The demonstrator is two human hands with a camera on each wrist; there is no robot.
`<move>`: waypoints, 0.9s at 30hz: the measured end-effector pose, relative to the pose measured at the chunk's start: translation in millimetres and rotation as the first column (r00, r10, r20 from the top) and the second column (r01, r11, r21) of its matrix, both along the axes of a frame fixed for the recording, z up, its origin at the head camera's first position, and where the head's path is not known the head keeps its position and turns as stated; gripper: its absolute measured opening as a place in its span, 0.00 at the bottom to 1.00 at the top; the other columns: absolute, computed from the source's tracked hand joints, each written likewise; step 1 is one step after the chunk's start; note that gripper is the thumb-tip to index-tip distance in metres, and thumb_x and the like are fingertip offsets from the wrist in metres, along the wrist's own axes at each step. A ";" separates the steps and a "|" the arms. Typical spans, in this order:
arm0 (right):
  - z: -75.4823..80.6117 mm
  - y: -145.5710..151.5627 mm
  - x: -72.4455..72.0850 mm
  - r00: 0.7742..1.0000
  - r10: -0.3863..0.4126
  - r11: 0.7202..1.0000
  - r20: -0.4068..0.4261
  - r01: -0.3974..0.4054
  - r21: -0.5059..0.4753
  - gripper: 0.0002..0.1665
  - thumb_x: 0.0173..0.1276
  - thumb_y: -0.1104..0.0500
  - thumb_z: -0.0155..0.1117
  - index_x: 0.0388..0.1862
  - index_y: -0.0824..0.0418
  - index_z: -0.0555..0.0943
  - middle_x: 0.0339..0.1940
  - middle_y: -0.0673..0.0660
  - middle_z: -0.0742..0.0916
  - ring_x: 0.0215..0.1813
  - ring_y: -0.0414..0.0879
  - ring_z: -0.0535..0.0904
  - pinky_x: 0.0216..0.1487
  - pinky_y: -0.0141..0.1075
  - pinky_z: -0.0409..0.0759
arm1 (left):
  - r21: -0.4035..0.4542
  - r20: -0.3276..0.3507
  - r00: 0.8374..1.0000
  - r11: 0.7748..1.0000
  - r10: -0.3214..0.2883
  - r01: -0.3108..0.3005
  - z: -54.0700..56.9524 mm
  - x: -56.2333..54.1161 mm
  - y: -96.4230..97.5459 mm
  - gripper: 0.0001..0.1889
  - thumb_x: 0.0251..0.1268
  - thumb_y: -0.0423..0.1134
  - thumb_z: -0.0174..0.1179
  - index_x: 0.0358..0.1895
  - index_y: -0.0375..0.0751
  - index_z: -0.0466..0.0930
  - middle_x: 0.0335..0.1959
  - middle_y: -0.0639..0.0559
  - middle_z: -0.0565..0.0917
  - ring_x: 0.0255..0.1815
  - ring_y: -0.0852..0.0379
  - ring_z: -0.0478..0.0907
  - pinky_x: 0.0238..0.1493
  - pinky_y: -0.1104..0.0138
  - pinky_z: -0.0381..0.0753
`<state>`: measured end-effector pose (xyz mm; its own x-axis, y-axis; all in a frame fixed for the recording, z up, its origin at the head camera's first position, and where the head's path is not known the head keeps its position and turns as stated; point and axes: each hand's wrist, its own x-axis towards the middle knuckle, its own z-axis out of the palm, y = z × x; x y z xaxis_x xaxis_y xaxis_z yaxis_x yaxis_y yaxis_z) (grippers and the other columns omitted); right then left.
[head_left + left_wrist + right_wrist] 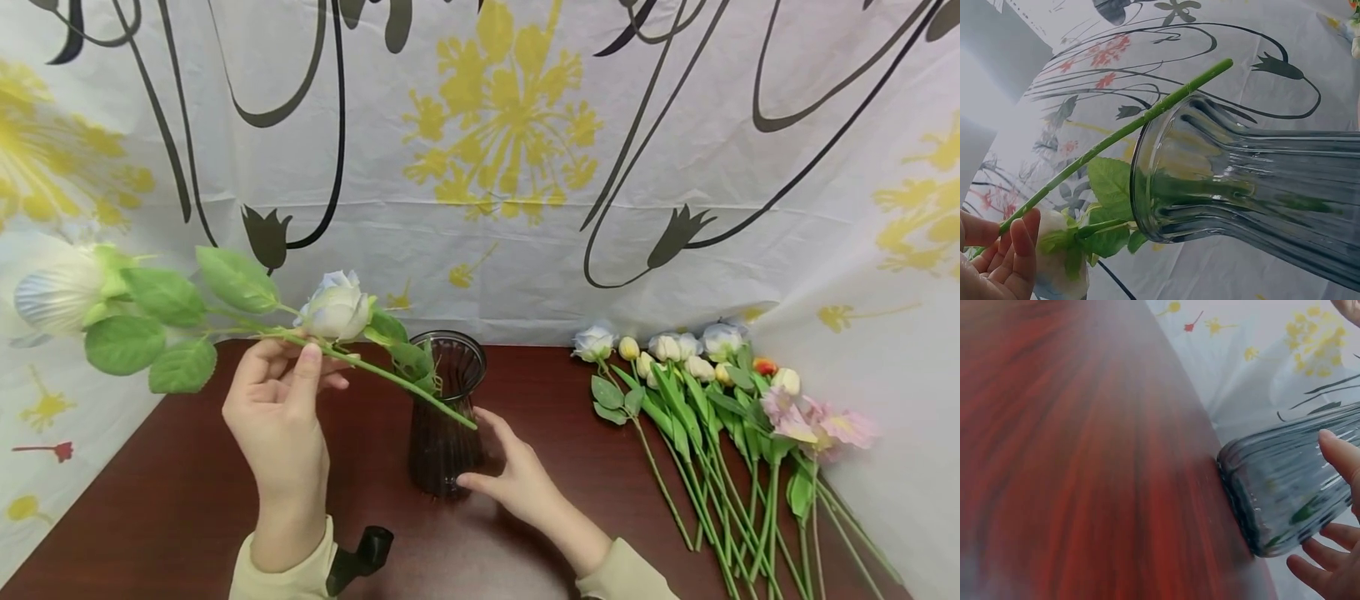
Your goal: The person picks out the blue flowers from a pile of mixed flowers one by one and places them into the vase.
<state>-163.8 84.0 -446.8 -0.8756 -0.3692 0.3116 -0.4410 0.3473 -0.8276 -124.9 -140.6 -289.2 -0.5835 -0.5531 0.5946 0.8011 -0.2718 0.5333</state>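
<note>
My left hand [281, 425] pinches the green stem of a pale blue-white artificial rose [63, 292] between thumb and fingers. The bloom and its leaves point left, and the bare stem end slants down to the right, overlapping the vase's mouth in the head view. A second rose [337, 310] leans out of the dark ribbed glass vase [444, 454]; through the glass in the left wrist view its green stem shows. With thumb and fingers on either side, my right hand [528, 483] holds the upright vase low on its right side.
Several artificial tulips [701, 371], roses and pink flowers [821, 425] lie in a bunch on the right of the dark red wooden table [172, 500]. A patterned white cloth [517, 267] hangs behind and at the sides. A black device [363, 558] sticks out by the left sleeve.
</note>
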 end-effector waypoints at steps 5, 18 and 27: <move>-3.2 -6.2 -3.1 0.998 0.046 0.999 0.049 -0.047 0.001 0.56 0.52 0.52 0.78 0.75 0.50 0.56 0.66 0.57 0.73 0.60 0.50 0.75 0.58 0.46 0.74 | 0.047 -0.008 1.000 0.999 0.006 -0.006 1.4 -0.2 -3.3 0.07 0.58 0.16 0.58 0.38 0.14 0.72 0.28 0.35 0.78 0.20 0.47 0.81 0.19 0.65 0.78; -7.1 -7.6 -7.1 0.998 0.052 0.998 0.038 -0.054 0.041 0.55 0.55 0.52 0.76 0.75 0.54 0.54 0.64 0.57 0.75 0.59 0.51 0.76 0.58 0.48 0.73 | 0.154 -0.038 0.997 0.986 0.063 -0.056 5.1 -0.5 -9.0 0.08 0.57 0.16 0.60 0.38 0.14 0.72 0.29 0.33 0.78 0.19 0.47 0.80 0.19 0.65 0.78; -9.3 -5.7 -8.5 0.997 0.080 0.995 0.015 -0.081 0.058 0.54 0.57 0.54 0.75 0.75 0.56 0.53 0.67 0.58 0.72 0.59 0.51 0.76 0.59 0.48 0.72 | 0.251 -0.056 0.992 0.964 0.109 -0.091 6.4 -0.2 -13.3 0.10 0.56 0.17 0.61 0.39 0.13 0.72 0.28 0.33 0.77 0.20 0.44 0.81 0.18 0.65 0.78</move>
<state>-172.3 78.3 -456.1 -0.8459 -0.4561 0.2764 -0.4591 0.3590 -0.8126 -125.1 -153.9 -282.8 -0.4802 -0.7414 0.4688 0.8633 -0.3048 0.4024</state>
